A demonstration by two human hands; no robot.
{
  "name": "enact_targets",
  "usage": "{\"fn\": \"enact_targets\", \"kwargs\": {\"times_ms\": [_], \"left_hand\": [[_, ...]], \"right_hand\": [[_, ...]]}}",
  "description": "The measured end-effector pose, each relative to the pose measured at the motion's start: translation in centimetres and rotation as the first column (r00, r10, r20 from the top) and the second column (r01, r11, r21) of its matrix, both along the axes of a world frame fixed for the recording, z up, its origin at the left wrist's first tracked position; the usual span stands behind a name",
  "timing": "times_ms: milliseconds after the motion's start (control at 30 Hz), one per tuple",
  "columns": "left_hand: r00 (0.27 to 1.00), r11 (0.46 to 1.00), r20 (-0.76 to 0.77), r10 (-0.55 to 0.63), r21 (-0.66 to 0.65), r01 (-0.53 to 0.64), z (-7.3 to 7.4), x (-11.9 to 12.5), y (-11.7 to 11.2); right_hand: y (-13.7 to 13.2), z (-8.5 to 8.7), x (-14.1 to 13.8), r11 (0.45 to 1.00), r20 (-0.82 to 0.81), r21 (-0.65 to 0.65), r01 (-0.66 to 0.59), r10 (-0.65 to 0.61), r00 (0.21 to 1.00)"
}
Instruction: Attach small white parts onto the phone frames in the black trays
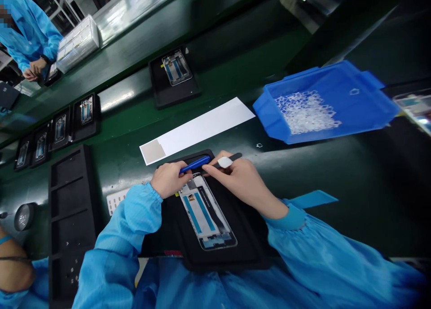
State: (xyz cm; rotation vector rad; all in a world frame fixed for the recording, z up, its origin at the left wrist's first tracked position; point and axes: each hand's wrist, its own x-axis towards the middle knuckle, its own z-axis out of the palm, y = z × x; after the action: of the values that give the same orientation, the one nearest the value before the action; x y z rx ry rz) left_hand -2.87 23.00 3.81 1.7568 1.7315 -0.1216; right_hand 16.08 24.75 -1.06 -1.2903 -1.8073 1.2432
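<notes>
A phone frame (205, 212) with blue strips lies on a black tray (242, 250) in front of me. At its upper end, my left hand (168, 179) is closed around a blue pen-shaped tool (195, 164), which points to the right. My right hand (240, 178) pinches dark tweezers (235, 156), their thin tips near the top edge of the phone frame. Something white (225, 162), possibly a finger cot, shows at the right fingers. Whether the tweezer tips hold a part is too small to tell.
A blue bin (357, 107) of small clear pieces stands at the right. Beyond my hands lies a white strip (205, 127). A compartmented black tray (69, 219) is at left. Another phone tray (158, 91) sits on the far belt. A co-worker (32, 26) sits far left.
</notes>
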Motion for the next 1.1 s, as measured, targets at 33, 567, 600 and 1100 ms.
{"fn": "enact_targets", "kwargs": {"times_ms": [33, 567, 600, 1100], "left_hand": [[1.000, 1.000, -0.007, 0.000, -0.002, 0.000, 0.0, 0.0, 0.0], [0.999, 0.999, 0.021, 0.037, 0.037, -0.038, 0.3, 0.1, -0.5], [0.998, 0.997, 0.042, 0.049, 0.059, -0.051, 0.2, 0.1, -0.6], [0.944, 0.940, 0.202, 0.261, 0.172, -0.296, 0.2, -0.4, -2.9]], "right_hand": [[-0.1, 0.0, 0.1, 1.000, -0.021, -0.013, 0.002, -0.002, 1.000], [-0.7, 0.4, 0.9, 0.973, 0.009, 0.227, -0.045, 0.044, 0.999], [-0.9, 0.5, 1.4, 0.965, -0.012, 0.257, -0.054, 0.059, 0.998], [-1.8, 0.3, 2.9, 0.647, 0.186, 0.666, -0.372, 0.339, 0.922]]}}
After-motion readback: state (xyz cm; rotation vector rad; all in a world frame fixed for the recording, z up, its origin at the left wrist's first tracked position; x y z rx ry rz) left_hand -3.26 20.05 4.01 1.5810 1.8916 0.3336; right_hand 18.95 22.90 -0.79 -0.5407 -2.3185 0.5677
